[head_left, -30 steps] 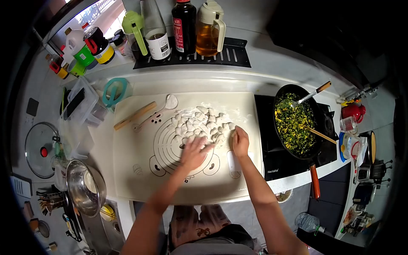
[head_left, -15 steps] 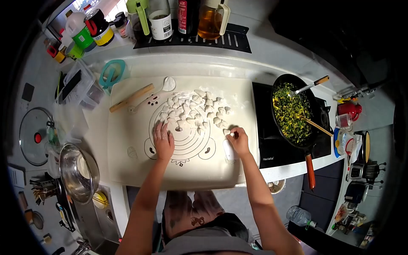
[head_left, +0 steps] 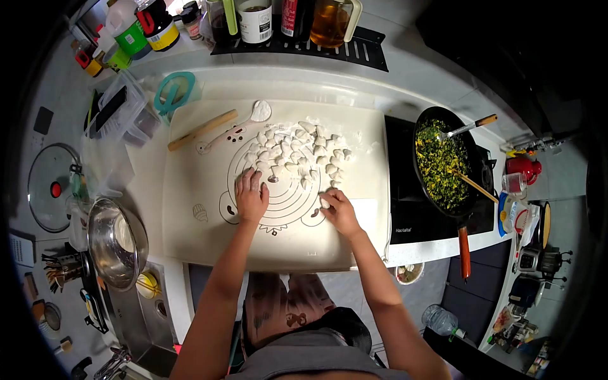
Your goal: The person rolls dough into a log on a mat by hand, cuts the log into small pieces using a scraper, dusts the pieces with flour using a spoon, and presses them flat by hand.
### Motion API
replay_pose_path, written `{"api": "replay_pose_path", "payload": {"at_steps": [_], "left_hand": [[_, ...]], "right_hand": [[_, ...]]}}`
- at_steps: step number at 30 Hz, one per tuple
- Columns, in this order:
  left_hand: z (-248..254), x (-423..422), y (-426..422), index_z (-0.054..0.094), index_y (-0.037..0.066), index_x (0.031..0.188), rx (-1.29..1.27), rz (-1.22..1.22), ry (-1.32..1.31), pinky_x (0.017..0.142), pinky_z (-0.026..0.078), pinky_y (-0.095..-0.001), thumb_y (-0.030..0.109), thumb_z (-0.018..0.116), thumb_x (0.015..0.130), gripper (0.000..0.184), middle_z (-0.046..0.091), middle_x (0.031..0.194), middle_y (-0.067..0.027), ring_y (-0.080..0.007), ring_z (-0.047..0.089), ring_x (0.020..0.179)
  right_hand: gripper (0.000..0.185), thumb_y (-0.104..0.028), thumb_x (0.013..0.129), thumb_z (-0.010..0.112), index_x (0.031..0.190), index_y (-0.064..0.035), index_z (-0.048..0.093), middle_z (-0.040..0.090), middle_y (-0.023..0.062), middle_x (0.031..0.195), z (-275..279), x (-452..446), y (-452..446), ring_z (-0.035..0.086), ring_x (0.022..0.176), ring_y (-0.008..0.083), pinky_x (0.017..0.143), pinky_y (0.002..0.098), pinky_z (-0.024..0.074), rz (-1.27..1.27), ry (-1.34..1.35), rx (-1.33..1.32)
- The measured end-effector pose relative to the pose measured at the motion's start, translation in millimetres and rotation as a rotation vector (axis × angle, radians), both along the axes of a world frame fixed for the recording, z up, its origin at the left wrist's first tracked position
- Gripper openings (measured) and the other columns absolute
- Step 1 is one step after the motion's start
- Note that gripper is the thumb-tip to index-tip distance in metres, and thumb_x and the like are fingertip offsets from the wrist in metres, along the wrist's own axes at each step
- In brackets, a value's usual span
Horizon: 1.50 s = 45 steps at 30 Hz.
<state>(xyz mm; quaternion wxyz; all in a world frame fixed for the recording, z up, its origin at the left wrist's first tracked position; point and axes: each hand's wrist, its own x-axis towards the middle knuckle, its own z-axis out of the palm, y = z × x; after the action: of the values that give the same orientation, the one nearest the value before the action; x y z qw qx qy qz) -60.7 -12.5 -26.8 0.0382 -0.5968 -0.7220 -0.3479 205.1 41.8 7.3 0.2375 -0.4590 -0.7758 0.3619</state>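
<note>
Dough chunks (head_left: pixel 285 151) sat around mid-frame on a printed pastry mat (head_left: pixel 190 244). Right hand (head_left: pixel 328 201) pinched one chunk just right of centre; left hand (head_left: pixel 252 190) lay flat, fingers extended, lower left of the pile. Light grip seemed best, imo, less squashing.

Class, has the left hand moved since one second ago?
Yes: the left hand has moved leftward, from the middle of the printed circles to their left side.

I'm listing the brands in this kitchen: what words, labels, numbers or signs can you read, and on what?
"Haotaitai": on the front of the black cooktop.
Too small or blurred to read: the bottle labels and the small print on the mat.
</note>
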Motion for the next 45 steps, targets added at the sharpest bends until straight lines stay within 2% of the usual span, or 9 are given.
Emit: {"api": "replay_pose_path", "payload": {"at_steps": [5,11,15,21,26,30,35,38,45], "left_hand": [[-0.5,-0.3,0.9,0.057,0.003,0.111,-0.011,0.009,0.014,0.099,0.037,-0.0468,0.012,0.062,0.08,0.032,0.054,0.118,-0.0151,-0.0354,0.049,0.113],[-0.6,-1.0,1.4,0.057,0.004,0.112,-0.012,0.002,0.011,0.1,0.036,-0.0472,0.014,0.063,0.079,0.035,0.054,0.119,-0.0148,-0.0351,0.048,0.114],[-0.2,-0.8,1.8,0.058,0.005,0.113,-0.05,0.011,0.001,0.101,0.036,-0.0474,0.016,0.063,0.078,0.037,0.053,0.12,-0.0143,-0.0348,0.047,0.115],[3.6,0.9,1.2,0.058,0.005,0.111,-0.085,0.026,-0.01,0.103,0.034,-0.0468,0.018,0.063,0.077,0.037,0.053,0.122,-0.0123,-0.0332,0.046,0.118],[-1.1,0.5,2.0,0.058,0.005,0.11,-0.039,0.025,0.021,0.101,0.035,-0.047,0.017,0.063,0.077,0.035,0.053,0.12,-0.0134,-0.0339,0.047,0.115],[2.0,1.7,1.0,0.059,0.004,0.109,-0.055,0.026,0.026,0.1,0.035,-0.0467,0.016,0.063,0.077,0.034,0.054,0.119,-0.0138,-0.0341,0.048,0.114],[0.5,1.3,2.2,0.059,0.004,0.108,-0.03,0.02,0.028,0.099,0.037,-0.0467,0.014,0.064,0.076,0.034,0.054,0.118,-0.0136,-0.034,0.048,0.113],[0.7,1.8,1.5,0.059,0.004,0.108,-0.027,0.02,0.029,0.099,0.037,-0.0466,0.013,0.065,0.075,0.034,0.055,0.118,-0.0137,-0.0341,0.049,0.113],[3.0,2.7,1.4,0.059,0.003,0.107,-0.063,0.029,0.031,0.099,0.036,-0.0468,0.016,0.063,0.077,0.033,0.054,0.119,-0.0142,-0.0351,0.048,0.113]], "right_hand": [[0.036,-0.004,0.07,0.077,0.103,-0.0038,0.064,0.06,0.0094,0.101,-2.0,9.2,-1.0,0.061,0.078,0.0234,0.067,0.033,0.0511,0.037,-0.096,-0.076],[0.049,-0.02,0.078,0.073,0.118,0.0019,0.053,0.055,0.0215,0.12,18.4,-24.4,-13.8,0.051,0.112,0.0385,0.097,0.0442,0.0414,-0.018,-0.162,0.314],[0.084,-0.055,0.092,0.044,0.144,0.0074,0.024,0.018,0.0217,0.154,-12.8,-51.0,-9.0,0.02,0.141,0.0354,0.116,0.0485,0.0113,0.058,-0.607,0.434],[0.097,-0.071,0.088,0.028,0.146,0.0061,0.018,0.013,0.0191,0.156,-19.3,-51.7,-1.4,0.011,0.145,0.0288,0.117,0.0476,0.0074,0.209,-0.766,0.292],[0.065,-0.031,0.088,0.058,0.139,0.0011,0.035,0.029,0.023,0.148,-6.7,-33.2,4.7,0.027,0.136,0.0416,0.113,0.0483,0.02,0.081,-0.049,0.24],[0.038,-0.011,0.082,0.062,0.118,-0.0015,0.059,0.047,0.0195,0.137,10.2,-17.5,-30.0,0.043,0.124,0.0414,0.105,0.0483,0.0356,-0.034,-0.122,0.378],[0.041,0.007,0.073,0.057,0.111,-0.0067,0.066,0.06,0.0053,0.126,-16.5,26.9,-34.6,0.053,0.119,0.0348,0.101,0.0416,0.045,0.245,-0.182,0.418],[0.044,0.013,0.067,0.055,0.106,-0.005,0.068,0.063,0.008,0.121,-23.5,43.2,-0.6,0.052,0.118,0.0371,0.102,0.0409,0.0446,0.027,-0.217,0.469],[0.026,-0.012,0.076,0.069,0.096,0.0017,0.06,0.061,0.0187,0.088,-7.9,9.3,32.1,0.057,0.085,0.0365,0.077,0.0427,0.0469,-0.317,-0.13,0.347]]}}
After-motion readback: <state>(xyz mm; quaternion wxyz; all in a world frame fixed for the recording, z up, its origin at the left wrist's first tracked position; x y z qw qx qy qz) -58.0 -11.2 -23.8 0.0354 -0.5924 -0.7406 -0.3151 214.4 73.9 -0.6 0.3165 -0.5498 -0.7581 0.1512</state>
